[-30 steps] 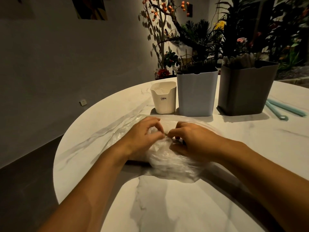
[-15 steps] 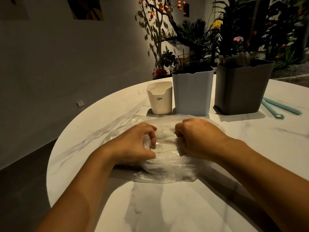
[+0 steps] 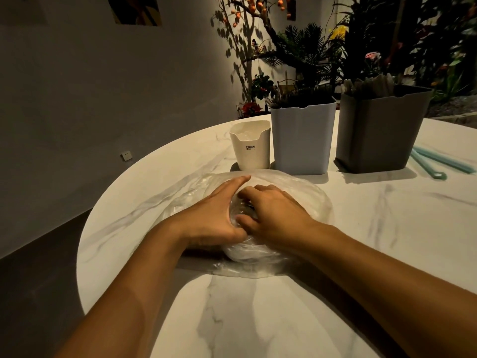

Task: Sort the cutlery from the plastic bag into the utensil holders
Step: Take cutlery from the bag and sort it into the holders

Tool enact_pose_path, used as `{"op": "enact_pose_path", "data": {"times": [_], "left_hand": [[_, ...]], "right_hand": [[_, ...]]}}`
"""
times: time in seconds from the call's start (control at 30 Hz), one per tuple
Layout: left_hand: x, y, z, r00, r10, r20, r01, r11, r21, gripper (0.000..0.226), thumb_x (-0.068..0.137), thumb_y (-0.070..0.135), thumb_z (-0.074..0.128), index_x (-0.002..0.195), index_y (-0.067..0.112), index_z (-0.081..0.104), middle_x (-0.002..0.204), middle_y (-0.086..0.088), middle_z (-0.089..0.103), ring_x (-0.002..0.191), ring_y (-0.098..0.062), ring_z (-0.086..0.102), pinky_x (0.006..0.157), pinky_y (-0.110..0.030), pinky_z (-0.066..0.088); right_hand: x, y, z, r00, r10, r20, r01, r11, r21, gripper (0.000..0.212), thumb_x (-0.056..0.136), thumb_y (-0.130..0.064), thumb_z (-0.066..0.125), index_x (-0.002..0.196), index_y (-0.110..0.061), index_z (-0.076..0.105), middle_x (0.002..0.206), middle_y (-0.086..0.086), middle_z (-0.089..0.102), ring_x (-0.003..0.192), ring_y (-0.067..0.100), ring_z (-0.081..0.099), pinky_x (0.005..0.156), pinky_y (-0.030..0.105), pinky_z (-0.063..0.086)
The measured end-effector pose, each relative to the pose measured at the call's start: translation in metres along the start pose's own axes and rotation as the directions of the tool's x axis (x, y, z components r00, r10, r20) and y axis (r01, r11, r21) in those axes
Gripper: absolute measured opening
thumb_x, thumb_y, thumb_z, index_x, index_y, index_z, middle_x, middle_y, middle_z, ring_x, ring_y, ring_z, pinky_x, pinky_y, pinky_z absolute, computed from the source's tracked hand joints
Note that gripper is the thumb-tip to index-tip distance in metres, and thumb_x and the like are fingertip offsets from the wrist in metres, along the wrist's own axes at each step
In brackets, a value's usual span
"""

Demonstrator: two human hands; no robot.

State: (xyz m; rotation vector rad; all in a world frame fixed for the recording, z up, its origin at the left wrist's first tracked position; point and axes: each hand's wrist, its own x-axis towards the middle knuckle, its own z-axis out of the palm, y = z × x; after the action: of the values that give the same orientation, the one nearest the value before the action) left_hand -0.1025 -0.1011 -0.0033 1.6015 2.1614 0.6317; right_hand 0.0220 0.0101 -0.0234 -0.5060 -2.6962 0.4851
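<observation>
Plastic bag (image 3: 296, 192): clear, crumpled, lying on the marble tabletop (image 3: 387, 228) just in front of the holders; contents not discernible
Left hand (image 3: 214, 215): on top of the bag, fingers stretched forward, thumb tucked into the plastic; grip loose, flat
Right hand (image 3: 273, 215): beside the left, touching it, fingers curled into the plastic, grip pinching the bag
Holders: small white holder (image 3: 250, 148), pale blue holder (image 3: 302, 140), grey holder (image 3: 376, 133) in a row
Far right: teal straws (image 3: 438, 161) on tabletop

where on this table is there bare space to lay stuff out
Bare marble table lies right of the plastic bag, before the grey holder. Crowded: both hands on the bag, three holders close behind, teal straws far right.
</observation>
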Motion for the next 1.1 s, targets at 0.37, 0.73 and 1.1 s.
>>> {"op": "enact_pose_path", "data": {"times": [0.37, 0.73, 1.1], "left_hand": [[0.001, -0.008, -0.002, 0.987, -0.129, -0.098, 0.14, 0.984, 0.114, 0.1, 0.073, 0.066, 0.071, 0.153, 0.048, 0.014, 0.165, 0.016, 0.012, 0.152, -0.016, 0.017, 0.122, -0.045, 0.027], [-0.002, -0.002, -0.003, 0.989, -0.145, 0.008, 0.142, 0.982, 0.124, 0.116, 0.069, 0.051, 0.082, 0.156, 0.044, 0.005, 0.164, 0.02, 0.007, 0.149, -0.016, 0.023, 0.119, -0.036, 0.03], [-0.003, 0.012, 0.001, 0.983, 0.151, -0.101, -0.139, 0.984, 0.115, 0.09, 0.058, 0.041, 0.084, 0.132, 0.055, 0.036, 0.147, 0.024, 0.034, 0.135, -0.007, 0.037, 0.113, -0.035, 0.041]], "right_hand": [[-0.015, -0.005, -0.023, 0.987, -0.081, 0.136, 0.076, 0.996, 0.042, 0.028, 0.098, -0.02, 0.056, 0.124, -0.016, 0.048, 0.122, 0.005, 0.058, 0.096, 0.012, 0.049, 0.086, 0.025, 0.043], [-0.02, -0.018, -0.025, 0.955, -0.032, 0.296, 0.09, 0.978, -0.187, 0.065, 0.093, -0.047, 0.058, 0.145, -0.02, 0.031, 0.141, 0.006, 0.041, 0.123, 0.022, 0.047, 0.104, 0.036, 0.041], [-0.021, -0.018, -0.027, 0.973, -0.106, 0.207, 0.186, 0.89, -0.416, 0.061, 0.096, -0.041, 0.056, 0.142, -0.008, 0.033, 0.138, 0.014, 0.045, 0.119, 0.027, 0.051, 0.092, 0.035, 0.048]]}}
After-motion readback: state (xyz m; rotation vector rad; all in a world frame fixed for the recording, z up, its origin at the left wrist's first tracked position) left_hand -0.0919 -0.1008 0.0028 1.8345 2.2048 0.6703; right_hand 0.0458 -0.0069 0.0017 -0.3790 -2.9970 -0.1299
